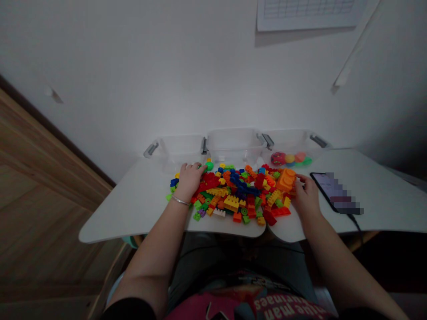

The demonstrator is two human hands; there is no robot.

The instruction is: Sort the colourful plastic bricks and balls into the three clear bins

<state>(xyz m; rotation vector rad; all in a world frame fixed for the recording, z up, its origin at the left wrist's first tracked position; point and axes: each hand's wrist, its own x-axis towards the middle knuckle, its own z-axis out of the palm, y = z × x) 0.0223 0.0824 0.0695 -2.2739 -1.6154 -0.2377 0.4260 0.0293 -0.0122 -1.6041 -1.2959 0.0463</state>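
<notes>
My left hand (pixel 191 180), with a bracelet at the wrist, is at the left side of a heap of toy building blocks (pixel 231 202). Its fingers are bent, and a green round toy piece (pixel 209 166) is at its thumb and fingertips; the grip is partly hidden. On the heap's right side, my right hand (pixel 306 193) is closed on a large orange building block (pixel 287 179) with round studs. Around the hands lie red, yellow, green and blue blocks, with a dark blue knobbly piece (pixel 245 184) in the middle.
Three clear plastic bins stand along the wall: left (pixel 182 144), middle (pixel 233 138), right (pixel 288 137). A multicoloured caterpillar-like toy (pixel 278 158) shows at the right bin. A phone (pixel 333 191) with a cable lies on the white table (pixel 133 200), right of my right hand.
</notes>
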